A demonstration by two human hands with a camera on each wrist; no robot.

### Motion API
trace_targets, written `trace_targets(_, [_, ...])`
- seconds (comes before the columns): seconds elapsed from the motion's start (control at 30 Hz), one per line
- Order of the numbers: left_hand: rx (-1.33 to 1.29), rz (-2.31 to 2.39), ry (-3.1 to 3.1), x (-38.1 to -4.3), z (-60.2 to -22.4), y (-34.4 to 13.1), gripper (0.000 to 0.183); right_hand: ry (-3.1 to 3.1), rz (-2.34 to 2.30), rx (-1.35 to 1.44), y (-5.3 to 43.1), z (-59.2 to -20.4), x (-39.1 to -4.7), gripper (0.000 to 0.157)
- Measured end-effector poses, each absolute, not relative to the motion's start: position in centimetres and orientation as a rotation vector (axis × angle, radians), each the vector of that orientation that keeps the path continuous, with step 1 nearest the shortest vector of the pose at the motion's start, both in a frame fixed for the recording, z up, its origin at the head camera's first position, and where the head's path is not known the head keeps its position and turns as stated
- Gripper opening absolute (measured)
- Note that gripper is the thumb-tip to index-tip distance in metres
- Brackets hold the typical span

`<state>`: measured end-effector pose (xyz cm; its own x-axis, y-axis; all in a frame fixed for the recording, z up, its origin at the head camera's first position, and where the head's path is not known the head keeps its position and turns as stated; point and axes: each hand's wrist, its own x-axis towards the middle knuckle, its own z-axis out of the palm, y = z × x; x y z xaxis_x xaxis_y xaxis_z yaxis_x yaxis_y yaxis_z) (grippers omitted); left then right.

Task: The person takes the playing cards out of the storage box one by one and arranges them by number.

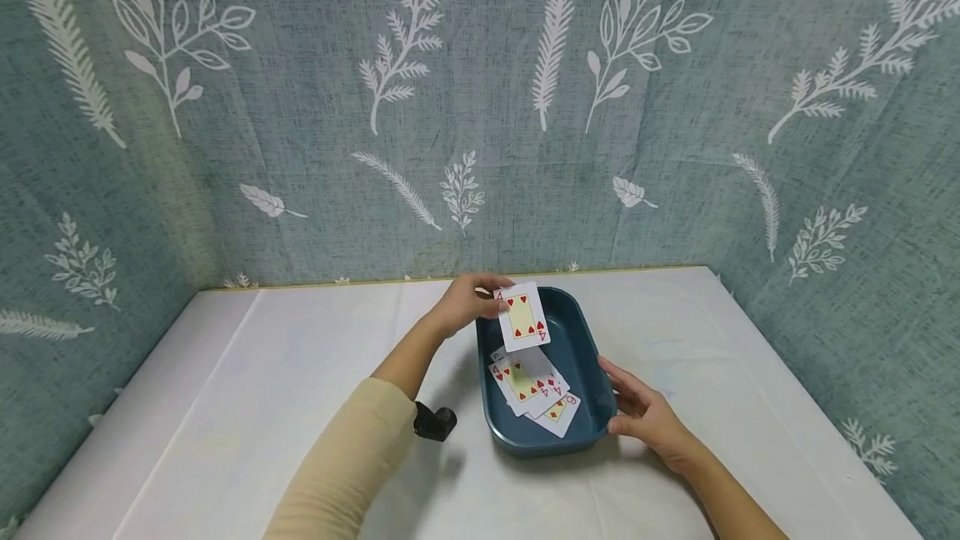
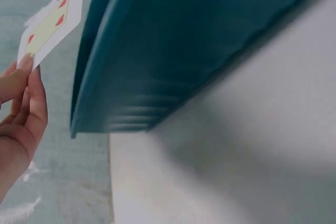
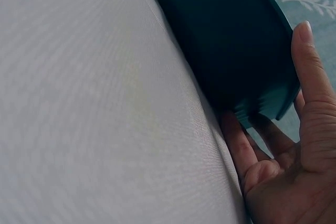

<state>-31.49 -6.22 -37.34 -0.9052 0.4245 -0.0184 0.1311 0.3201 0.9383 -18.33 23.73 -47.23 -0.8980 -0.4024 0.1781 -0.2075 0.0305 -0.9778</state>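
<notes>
Four of hearts (image 1: pixel 522 319), pinched at its far-left corner by the left hand (image 1: pixel 463 304), hangs over the far half of the tray (image 1: pixel 576 365), long axis near fore-aft, loose cards (image 1: pixel 521 385) nearer the person; right hand (image 1: pixel 649 417), fingers spread, touches the right wall.

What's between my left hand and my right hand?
In the head view, the dark teal tray lies between your left hand and right hand, with playing cards inside; your left hand holds a four of hearts over it.
</notes>
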Motion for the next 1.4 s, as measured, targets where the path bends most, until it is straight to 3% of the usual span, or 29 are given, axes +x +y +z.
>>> trace_targets(0.7, [0.343, 1.579, 2.437, -31.8, -35.6, -13.8, 0.040, 2.161, -1.978, -0.603, 23.7, -47.1, -18.4, 0.078])
trace_targets(1.4, [0.263, 1.345, 2.571, -32.7, -39.8, -15.4, 0.034, 2.171, -1.978, -0.593, 23.7, -47.2, -18.4, 0.078])
